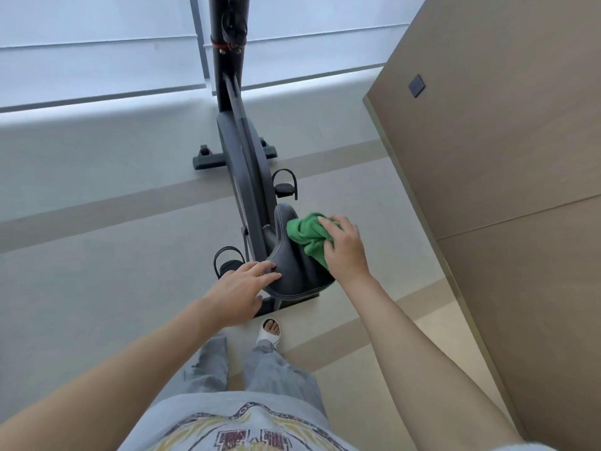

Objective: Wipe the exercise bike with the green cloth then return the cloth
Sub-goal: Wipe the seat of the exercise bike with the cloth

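Observation:
A dark grey exercise bike (242, 151) stands on the floor, seen from behind and above. Its black saddle (289, 265) is the nearest part. My right hand (344, 249) grips a bunched green cloth (307, 234) and presses it against the saddle's right side. My left hand (242, 288) rests with straight fingers on the saddle's left edge. The handlebar post (226, 43) rises to the top of the frame, and the handlebars are cut off.
A tan wall panel (507, 157) with a dark switch (416, 85) runs close along the right. A large window (97, 47) and low ledge lie beyond the bike. Pedals (285, 187) stick out on both sides. My sandalled foot (270, 332) stands just behind the rear base.

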### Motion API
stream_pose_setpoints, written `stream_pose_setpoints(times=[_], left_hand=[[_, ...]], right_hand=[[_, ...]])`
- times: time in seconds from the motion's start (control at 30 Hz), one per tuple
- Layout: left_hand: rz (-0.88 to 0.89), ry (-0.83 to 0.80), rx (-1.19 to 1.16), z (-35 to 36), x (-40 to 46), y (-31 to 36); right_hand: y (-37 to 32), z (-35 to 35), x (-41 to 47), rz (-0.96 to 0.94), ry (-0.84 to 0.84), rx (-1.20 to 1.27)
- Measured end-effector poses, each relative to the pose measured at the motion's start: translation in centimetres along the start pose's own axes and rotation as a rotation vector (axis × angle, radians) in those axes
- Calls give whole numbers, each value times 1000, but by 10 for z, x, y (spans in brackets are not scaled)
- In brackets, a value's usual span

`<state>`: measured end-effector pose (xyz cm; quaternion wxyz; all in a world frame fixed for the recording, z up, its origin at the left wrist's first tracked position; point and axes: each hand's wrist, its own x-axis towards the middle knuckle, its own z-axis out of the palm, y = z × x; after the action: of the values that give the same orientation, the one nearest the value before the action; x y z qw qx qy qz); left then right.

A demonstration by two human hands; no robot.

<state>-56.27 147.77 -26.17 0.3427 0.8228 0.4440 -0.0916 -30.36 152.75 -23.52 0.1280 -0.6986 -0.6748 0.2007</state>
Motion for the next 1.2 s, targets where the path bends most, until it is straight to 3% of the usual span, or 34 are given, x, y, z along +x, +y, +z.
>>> stream_pose_setpoints(times=[0.23,0.47,0.6,1.0,1.2], left_hand=[[-39,-56,0,-2,-1,2],[-48,-56,-45,14,-8,3],[-43,-45,-67,23,-10,1],[-60,-63,-67,19,-6,0],[-48,-70,-31,13,-5,-1]], right_hand=[[-50,44,44,-2,-177,-35],[-16,45,-40,-43,0,-186],[-6,45,-70,-47,22,-210],[-60,75,90,-124,-113,-126],[-42,59,39,-133,-45,-21]])
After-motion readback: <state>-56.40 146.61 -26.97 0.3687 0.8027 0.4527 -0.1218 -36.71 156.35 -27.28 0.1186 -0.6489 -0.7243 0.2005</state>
